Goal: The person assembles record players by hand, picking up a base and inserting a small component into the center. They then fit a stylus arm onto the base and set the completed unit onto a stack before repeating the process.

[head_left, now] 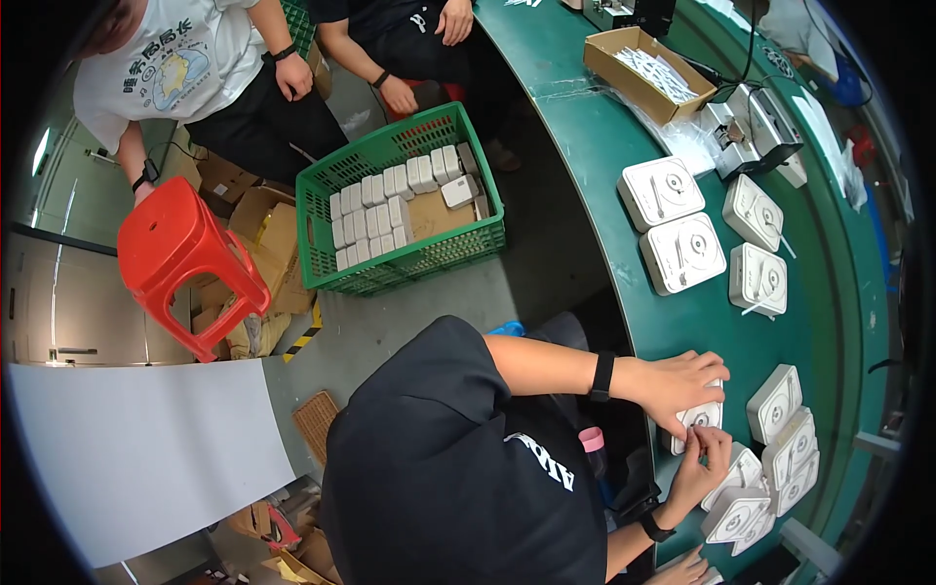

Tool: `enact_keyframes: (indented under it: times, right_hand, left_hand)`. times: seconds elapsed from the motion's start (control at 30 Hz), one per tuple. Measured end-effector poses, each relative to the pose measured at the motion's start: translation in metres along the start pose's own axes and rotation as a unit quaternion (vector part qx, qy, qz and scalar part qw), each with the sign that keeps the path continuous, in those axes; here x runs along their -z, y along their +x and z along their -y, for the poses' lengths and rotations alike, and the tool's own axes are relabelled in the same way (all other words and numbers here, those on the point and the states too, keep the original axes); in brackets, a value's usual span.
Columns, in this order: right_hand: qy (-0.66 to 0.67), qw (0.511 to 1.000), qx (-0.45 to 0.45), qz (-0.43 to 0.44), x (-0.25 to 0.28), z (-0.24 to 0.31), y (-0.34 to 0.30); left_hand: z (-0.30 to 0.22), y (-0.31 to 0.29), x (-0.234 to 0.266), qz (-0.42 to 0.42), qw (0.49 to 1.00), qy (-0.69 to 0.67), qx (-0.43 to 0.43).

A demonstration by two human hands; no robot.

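Observation:
A small white box (704, 417) with a coiled cable pictured on its lid lies on the green table near its edge. My left hand (678, 385) wraps over the box from above, thumb on the near side and fingers on the far side. At the box's lower edge, my right hand (704, 470) is closed in a pinch of thumb and forefinger; what sits between the fingertips is too small to make out. Close by my right hand, several more such boxes (775, 405) lie in a loose, overlapping group.
Four-sided green crate (400, 263) on the floor holds rows of white boxes. Two pairs of white boxes (682, 253) and a carton (609, 73) of white strips stand up the table (575, 146). A person carries a red stool (175, 244); another sits behind. Someone else's hand (682, 570) shows below.

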State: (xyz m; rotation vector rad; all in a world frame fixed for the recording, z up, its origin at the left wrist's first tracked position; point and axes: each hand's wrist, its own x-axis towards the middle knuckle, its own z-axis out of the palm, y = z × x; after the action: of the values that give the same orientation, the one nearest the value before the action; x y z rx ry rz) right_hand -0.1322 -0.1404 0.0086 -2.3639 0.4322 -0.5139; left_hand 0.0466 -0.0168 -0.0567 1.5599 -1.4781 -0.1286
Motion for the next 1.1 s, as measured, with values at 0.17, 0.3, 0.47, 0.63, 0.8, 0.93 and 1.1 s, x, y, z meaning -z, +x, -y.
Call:
enact_keyframes:
  times: [0.17, 0.3, 0.47, 0.63, 0.8, 0.93, 1.1]
  right_hand:
    - [0.027, 1.000, 0.007, 0.013, 0.001, -0.003, 0.006]
    - [0.016, 1.000, -0.010, 0.016, -0.002, 0.002, 0.008]
    - [-0.072, 0.996, 0.041, -0.016, -0.009, 0.013, 0.006]
    - [-0.102, 0.993, 0.049, -0.025, -0.014, 0.013, 0.005]
    - [-0.020, 0.998, -0.048, -0.037, -0.012, 0.006, -0.006]
    - [0.099, 0.979, -0.128, -0.128, -0.016, 0.022, 0.003]
    - [-0.053, 0.991, 0.015, -0.125, -0.006, 0.006, 0.006]
  left_hand:
    - [0.003, 0.001, 0.000, 0.005, 1.000, 0.001, -0.002]
    - [0.002, 0.000, 0.003, 0.007, 1.000, 0.006, -0.007]
    - [-0.004, 0.000, 0.011, 0.017, 1.000, 0.001, 0.002]
    - [-0.010, 0.000, 0.014, 0.020, 1.000, 0.003, 0.021]
    - [-0.010, -0.001, 0.013, 0.052, 0.999, -0.004, 0.014]
    - [-0.004, 0.008, 0.020, 0.021, 0.997, 0.052, -0.046]
    - [-0.019, 0.033, 0.049, 0.079, 0.995, 0.018, -0.057]
